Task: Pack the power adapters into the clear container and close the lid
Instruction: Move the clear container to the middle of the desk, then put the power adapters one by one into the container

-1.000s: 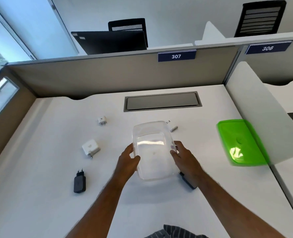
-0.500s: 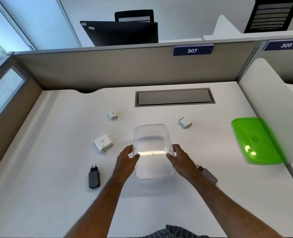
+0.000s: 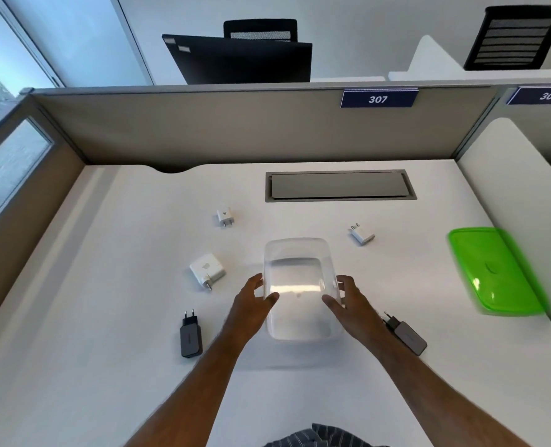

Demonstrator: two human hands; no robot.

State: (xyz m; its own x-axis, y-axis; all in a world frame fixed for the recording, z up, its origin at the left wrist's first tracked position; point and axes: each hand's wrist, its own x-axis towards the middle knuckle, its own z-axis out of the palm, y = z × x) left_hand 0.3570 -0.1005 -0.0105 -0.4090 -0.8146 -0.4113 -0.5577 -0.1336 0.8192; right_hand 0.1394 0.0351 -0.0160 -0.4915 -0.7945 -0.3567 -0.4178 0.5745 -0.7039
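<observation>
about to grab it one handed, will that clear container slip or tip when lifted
The container looks empty, so it is probably light. Its clear walls look smooth and glossy, so a one-sided pinch may slip. It sits broad and low on the desk, so tipping seems unlikely; both hands flank it.

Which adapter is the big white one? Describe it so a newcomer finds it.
Start at the clear container mid-desk, between both hands. Look just left of it: the big white adapter lies there, beyond the black adapter. It is a flat square block, clearly larger than the small white adapter farther back.
</observation>
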